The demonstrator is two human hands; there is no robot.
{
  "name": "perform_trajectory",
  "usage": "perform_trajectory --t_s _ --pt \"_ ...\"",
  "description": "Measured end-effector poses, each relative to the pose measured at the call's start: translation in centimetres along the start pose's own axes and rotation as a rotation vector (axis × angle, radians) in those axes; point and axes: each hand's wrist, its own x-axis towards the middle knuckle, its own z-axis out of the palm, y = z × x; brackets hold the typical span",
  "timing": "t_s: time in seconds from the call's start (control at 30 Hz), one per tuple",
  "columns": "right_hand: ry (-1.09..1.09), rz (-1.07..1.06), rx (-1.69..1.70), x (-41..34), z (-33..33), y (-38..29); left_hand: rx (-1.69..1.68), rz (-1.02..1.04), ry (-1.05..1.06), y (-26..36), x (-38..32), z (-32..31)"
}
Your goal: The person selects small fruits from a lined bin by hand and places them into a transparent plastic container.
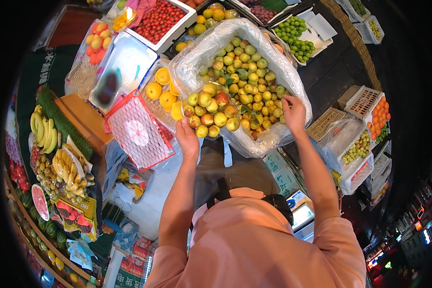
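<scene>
A clear plastic container [219, 136] heaped with yellow-green and reddish jujubes [211, 108] is held at its left edge by my left hand [187, 138]. It overlaps the near left corner of a large crate lined with clear plastic film [198, 59]. Inside the crate lies a pile of loose yellow-green jujubes [253, 75] with a few green leaves [229, 80] among them. My right hand [294, 112] is over the crate's right side, fingers bent close to the fruit. Whether a jujube sits between those fingertips cannot be made out.
Oranges in yellow foam nets [158, 90] adjoin the crate's left, beside a red-rimmed basket [140, 131]. Beyond are a white box of small red fruit [158, 21] and green grapes [295, 36]. Bananas [45, 129] stand left; a scale with a lit screen [303, 216] is low right.
</scene>
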Motion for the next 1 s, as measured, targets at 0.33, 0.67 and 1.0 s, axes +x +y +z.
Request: perform_trajectory --t_s 0.33,0.67,1.0 --pt "-0.671 -0.664 -0.717 1.5 4.2 -0.5 -0.084 -0.008 0.010 -0.5 0.1 0.1" --pt "-0.588 -0.590 -0.763 2.4 5.4 0.7 0.049 0.010 0.030 0.6 -0.2 0.4" --pt "-0.320 -0.268 0.373 -3.0 0.9 -17.6 0.035 0.035 0.063 1.0 -0.3 0.3"
